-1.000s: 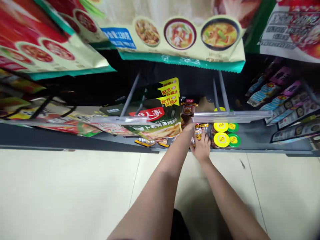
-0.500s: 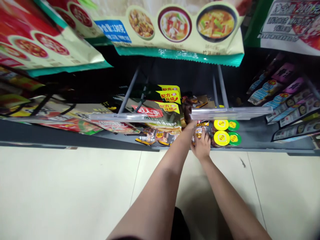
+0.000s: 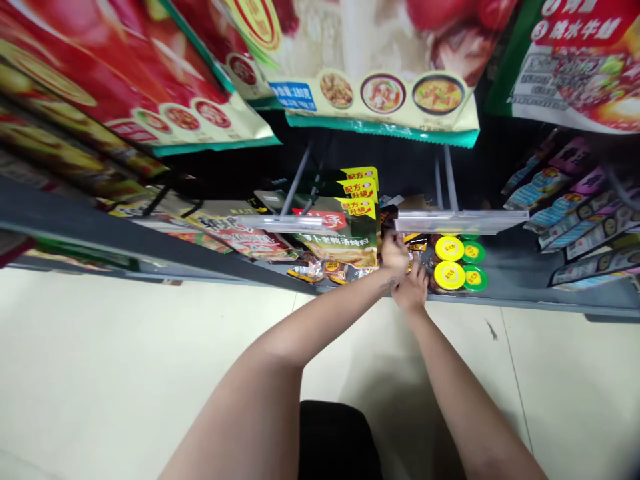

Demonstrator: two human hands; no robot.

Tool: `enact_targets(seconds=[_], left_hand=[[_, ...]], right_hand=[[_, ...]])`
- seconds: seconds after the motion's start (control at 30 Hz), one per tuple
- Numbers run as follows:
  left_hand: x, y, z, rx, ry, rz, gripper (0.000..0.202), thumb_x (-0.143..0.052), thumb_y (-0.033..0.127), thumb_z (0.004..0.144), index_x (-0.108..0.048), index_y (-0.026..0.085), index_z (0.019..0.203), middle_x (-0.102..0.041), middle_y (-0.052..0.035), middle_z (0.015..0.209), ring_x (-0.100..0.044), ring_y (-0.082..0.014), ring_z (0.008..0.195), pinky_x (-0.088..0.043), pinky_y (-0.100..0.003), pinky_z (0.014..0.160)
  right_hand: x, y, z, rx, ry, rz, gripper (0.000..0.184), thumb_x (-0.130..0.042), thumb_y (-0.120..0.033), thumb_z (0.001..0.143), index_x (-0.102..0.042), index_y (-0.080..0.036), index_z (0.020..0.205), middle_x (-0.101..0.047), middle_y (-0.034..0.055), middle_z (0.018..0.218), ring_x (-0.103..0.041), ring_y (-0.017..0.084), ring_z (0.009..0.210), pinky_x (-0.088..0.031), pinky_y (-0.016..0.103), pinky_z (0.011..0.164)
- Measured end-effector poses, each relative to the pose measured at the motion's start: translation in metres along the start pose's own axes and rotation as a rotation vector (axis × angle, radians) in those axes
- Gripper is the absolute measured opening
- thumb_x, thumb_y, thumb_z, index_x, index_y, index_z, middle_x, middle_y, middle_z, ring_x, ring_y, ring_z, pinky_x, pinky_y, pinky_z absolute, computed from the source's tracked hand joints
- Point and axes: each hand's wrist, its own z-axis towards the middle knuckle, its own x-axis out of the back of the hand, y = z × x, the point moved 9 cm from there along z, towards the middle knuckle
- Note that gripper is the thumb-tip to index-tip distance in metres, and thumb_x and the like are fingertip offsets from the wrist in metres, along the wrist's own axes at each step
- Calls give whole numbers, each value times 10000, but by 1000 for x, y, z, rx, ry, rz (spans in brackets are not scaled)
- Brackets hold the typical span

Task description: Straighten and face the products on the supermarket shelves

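Note:
My left hand (image 3: 393, 252), blurred by motion, is low on the bottom shelf beside a dark green soup seasoning pouch (image 3: 340, 239). Its fingers are bent away from view, and I cannot make out whether they hold anything. Just right of it and nearer the shelf edge, my right hand (image 3: 412, 287) rests with fingers apart on a small dark-and-yellow packet (image 3: 416, 245). Jars with yellow lids (image 3: 449, 275) and green lids (image 3: 474, 279) stand close to the right of it. Small clear-wrapped packets (image 3: 334, 269) lie to the left, in front of the pouches.
Large seasoning bags (image 3: 380, 100) hang above, over my hands. Metal hooks with clear plastic label holders (image 3: 460, 221) jut out just above the hands. Purple-and-blue packs (image 3: 575, 193) stand at the right. Below the grey shelf edge (image 3: 520, 305) is the tiled floor (image 3: 150, 360).
My left hand has drawn back from under the label holder into view, its elbow swinging out left. My right hand stays by the small packet. The camera view has shifted.

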Motion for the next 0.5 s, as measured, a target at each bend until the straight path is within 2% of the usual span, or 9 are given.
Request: enact_targets(seconds=[0.1, 0.17, 0.27, 0.33, 0.4, 0.5], left_hand=[[24, 2, -20, -19, -8, 48, 136, -411, 258, 969, -529, 236, 903, -639, -25, 924, -638, -148, 823, -534, -239, 715], [31, 0, -32, -44, -49, 80, 131, -416, 265, 970, -520, 238, 894, -639, -13, 903, -626, -141, 787, -528, -242, 720], [33, -10, -49, -66, -132, 131, 132, -410, 272, 971, -516, 228, 906, -645, -17, 888, -620, -147, 762, -522, -265, 735], [37, -21, -59, -67, -167, 181, 126, -414, 257, 960, -510, 217, 889, -635, -32, 858, -614, -169, 784, -512, -301, 768], [44, -30, -67, -74, -190, 236, 134, -408, 233, 946, -493, 213, 844, -609, -38, 810, -595, -190, 785, -499, -341, 795], [51, -37, -74, -121, -252, 290, 177, -376, 217, 943, -465, 217, 790, -574, -35, 782, -571, -193, 771, -492, -359, 800]], right_hand=[[7, -2, 0, 22, 28, 21, 574, -491, -383, 896, -443, -232, 1448, -130, 126, 1609, -287, 413, 1352, -289, 527, 1071], [11, -2, 1, 20, 48, 49, 622, -465, -341, 903, -363, -157, 1488, -197, 165, 1587, -225, 403, 1398, -256, 539, 1099], [11, -1, -8, -16, 64, 75, 624, -370, -241, 919, -273, -9, 1491, -289, 225, 1537, -125, 337, 1460, -221, 506, 1139], [8, -4, -27, -14, 69, 107, 687, -389, -251, 912, -187, 56, 1492, -222, 264, 1551, -78, 323, 1475, -228, 486, 1147], [8, -10, -53, 22, 94, 181, 846, -471, -342, 894, -61, 85, 1499, -113, 294, 1568, -25, 346, 1479, -236, 499, 1149], [17, -19, -85, 93, 165, 254, 962, -477, -447, 915, 106, 36, 1509, -20, 291, 1579, 19, 368, 1478, -253, 540, 1136]])
